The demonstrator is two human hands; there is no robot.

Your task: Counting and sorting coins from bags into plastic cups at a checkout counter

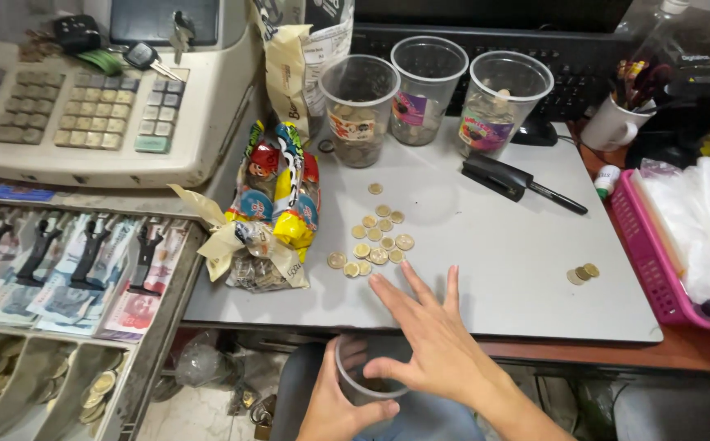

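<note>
At the far left we saw an open cash drawer, its banknotes held under black clips and its front trays holding coins. Above it stood a beige cash register with keys lying on its top. Just right of the drawer, on the grey desk mat, lay a knotted plastic bag of colourful packets with coins at its bottom.

Below the mat's front edge, our left hand was wrapped around a clear plastic cup, fingers curled about its wall, and held it just under the edge of the mat. What lay inside the cup we could not make out, since the right hand covered much of its mouth. Our right hand stretched over the cup's rim onto the mat, palm down, fingers spread and gripping nothing, the fingertips just short of a loose cluster of gold coins.

Behind the coins stood three clear plastic cups in a row, each seemingly with coins inside. Further right lay a black stapler with a black pen beside it, then a small pile of coins well apart from the main cluster. At the right edge sat a pink basket holding clear plastic bags.
</note>
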